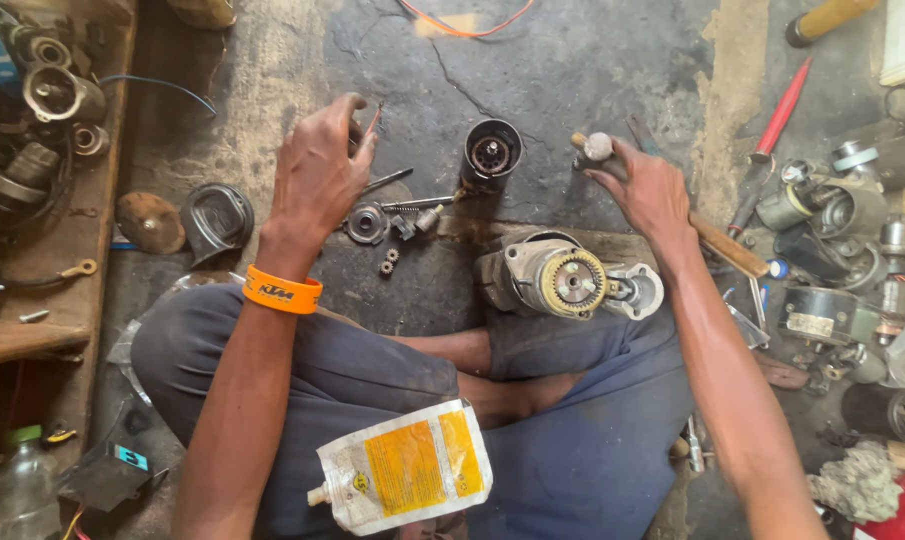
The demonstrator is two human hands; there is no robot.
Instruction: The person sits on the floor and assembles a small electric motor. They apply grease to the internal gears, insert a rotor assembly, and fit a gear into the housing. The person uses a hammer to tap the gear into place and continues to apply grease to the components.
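Observation:
I sit cross-legged on a dark, oily floor. My left hand (317, 175), with an orange wristband, pinches a thin red-tipped pin or wire (373, 119) above a round metal plate (366, 222) and small loose parts. My right hand (644, 190) grips a small cylindrical part with a pale rounded end (594, 146). Between my hands stands a dark cylindrical housing (491, 154), open end up. A starter motor body with a brass-coloured gear (558, 279) lies in front of my legs. A white and yellow grease pouch (404, 464) rests on my lap.
A wooden board (92, 240) at the left carries several metal rings and parts. A black cover (215, 220) and a rusty disc (148, 222) lie nearby. At the right are a red screwdriver (780, 110), a wooden-handled tool (727, 245), several motor parts and a rag (854, 482).

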